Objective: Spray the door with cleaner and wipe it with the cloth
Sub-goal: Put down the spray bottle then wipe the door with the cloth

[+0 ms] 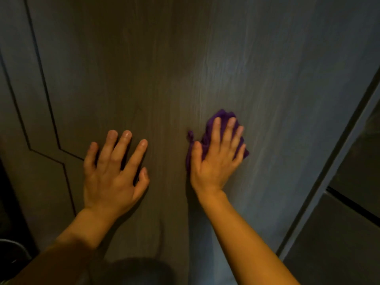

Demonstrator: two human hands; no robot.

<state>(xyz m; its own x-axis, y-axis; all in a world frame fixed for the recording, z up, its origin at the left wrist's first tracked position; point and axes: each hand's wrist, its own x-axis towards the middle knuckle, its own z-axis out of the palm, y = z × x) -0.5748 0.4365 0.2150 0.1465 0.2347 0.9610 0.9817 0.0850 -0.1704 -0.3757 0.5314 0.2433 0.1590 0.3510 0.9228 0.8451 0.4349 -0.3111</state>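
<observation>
Step in hand: wiping. Right hand (216,159) lies flat on the door (164,68), palm and spread fingers pressing a purple cloth (223,115) against the panel; the cloth is pinned under the hand, not clenched in a fist, with bunched edges showing above the fingertips and by the thumb. Left hand (115,171) rests bare on the door just left of it, fingers splayed, grip released, holding nothing; it looks like a brace. Door is dark wood-grain, with grooved lines at its left side and a pale frame (329,182) at right. No spray bottle in view, so spraying is judged done or paused; wetness cannot be told in this light.

Next move, judged: slide the cloth with steady pressure over unwiped areas, keeping it flat under the palm.
</observation>
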